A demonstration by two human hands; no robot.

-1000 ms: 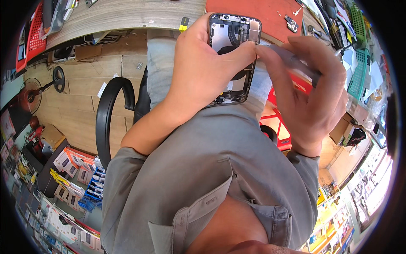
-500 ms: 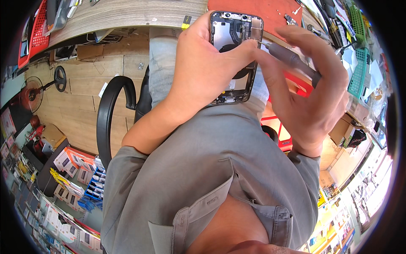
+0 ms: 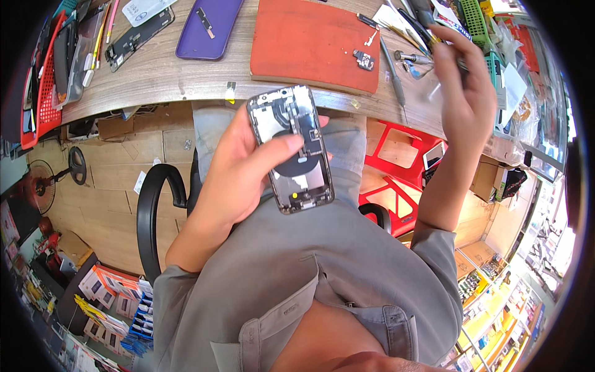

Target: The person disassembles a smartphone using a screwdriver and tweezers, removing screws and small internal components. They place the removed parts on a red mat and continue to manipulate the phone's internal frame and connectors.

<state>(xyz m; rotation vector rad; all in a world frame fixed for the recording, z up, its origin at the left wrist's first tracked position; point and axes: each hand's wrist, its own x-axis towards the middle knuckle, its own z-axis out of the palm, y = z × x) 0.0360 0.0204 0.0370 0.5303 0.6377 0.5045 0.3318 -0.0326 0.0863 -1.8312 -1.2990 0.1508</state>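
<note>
From far off, my left hand (image 3: 238, 168) pinches the open phone (image 3: 296, 166) above the lap (image 3: 346, 146); I should press softly (tiny parts (image 3: 315, 134)!). Whether my right hand (image 3: 465, 102) pinches anything, I can't tell.

Table (image 3: 238, 59) open between purple case (image 3: 220, 31) and red pad (image 3: 313, 46), top centre; phone (image 3: 300, 168) blocks mid-frame; tool clutter (image 3: 414, 58) crowds upper right.

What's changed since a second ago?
Right hand has left the opened smartphone, moving right and away from the body to the tabletop tools; blur hides whether it still holds one. The smartphone came nearer the body, top tilting left. Left hand still grips it.
</note>
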